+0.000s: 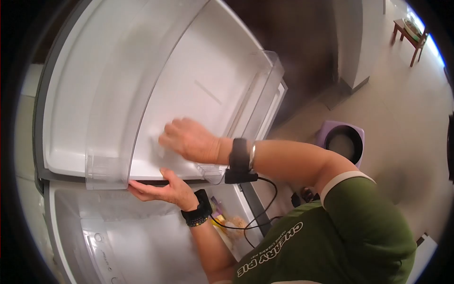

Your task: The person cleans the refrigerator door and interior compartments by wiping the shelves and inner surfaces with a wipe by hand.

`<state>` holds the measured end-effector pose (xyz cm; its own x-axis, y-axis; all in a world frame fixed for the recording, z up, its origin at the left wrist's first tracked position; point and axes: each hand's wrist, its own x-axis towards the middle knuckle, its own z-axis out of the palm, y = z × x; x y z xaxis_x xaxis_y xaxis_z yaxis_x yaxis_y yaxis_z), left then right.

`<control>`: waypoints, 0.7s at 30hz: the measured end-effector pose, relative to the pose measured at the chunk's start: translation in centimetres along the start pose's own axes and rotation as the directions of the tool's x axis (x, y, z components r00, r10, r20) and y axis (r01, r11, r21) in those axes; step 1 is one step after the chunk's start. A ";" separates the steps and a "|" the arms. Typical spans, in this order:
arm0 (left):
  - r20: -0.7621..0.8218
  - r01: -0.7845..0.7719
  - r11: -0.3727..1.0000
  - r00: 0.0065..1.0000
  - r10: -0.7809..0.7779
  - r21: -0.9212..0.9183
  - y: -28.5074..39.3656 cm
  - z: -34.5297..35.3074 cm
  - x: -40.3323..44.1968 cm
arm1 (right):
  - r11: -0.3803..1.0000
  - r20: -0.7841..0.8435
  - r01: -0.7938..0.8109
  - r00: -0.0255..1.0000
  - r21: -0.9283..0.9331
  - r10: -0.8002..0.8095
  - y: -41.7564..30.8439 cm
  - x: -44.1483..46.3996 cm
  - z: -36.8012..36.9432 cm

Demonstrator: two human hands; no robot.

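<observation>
My right hand presses against the white inner panel of an open refrigerator door. Its fingers are curled and slightly blurred, and a pale patch shows beneath them; what they hold, if anything, I cannot make out. Below it, my left hand is by the door's edge, fingers stretched out and thumb raised, near the corner of a clear plastic door bin. A second clear bin is attached on the panel's other side. Both wrists wear black bands with a cable between them.
The refrigerator's lower section lies below the door, with colourful packages inside. On the floor to the right stands a purple container with a dark round opening. A wooden stool is farther back, beyond a wall corner.
</observation>
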<state>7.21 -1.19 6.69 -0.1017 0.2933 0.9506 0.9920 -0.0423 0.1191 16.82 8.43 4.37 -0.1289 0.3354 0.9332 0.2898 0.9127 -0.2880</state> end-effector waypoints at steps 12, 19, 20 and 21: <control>-0.012 -0.036 0.998 0.999 0.037 0.042 -0.1 -0.4 -0.2 | 0.937 -0.612 -0.253 0.789 -0.241 0.056 9.7 6.7 -2.9; 0.020 -0.020 0.996 1.000 0.019 0.085 0.9 -1.0 0.4 | 0.878 -0.536 -0.415 0.810 -0.239 0.238 13.2 9.1 -9.2; 0.016 -0.018 0.997 1.000 0.017 0.069 1.0 -0.9 0.5 | 0.861 -0.590 -0.428 0.782 -0.274 0.201 14.6 9.3 -10.9; 0.011 -0.019 0.998 1.000 0.018 0.059 1.9 -1.5 1.5 | 0.823 -0.490 -0.423 0.846 -0.380 0.208 14.5 10.0 -12.4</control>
<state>8.85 -2.21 8.76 -0.0830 0.3028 0.9494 0.9964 0.0085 0.0844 31.47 22.13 12.18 0.4162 0.3596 0.8351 0.6533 0.5206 -0.5497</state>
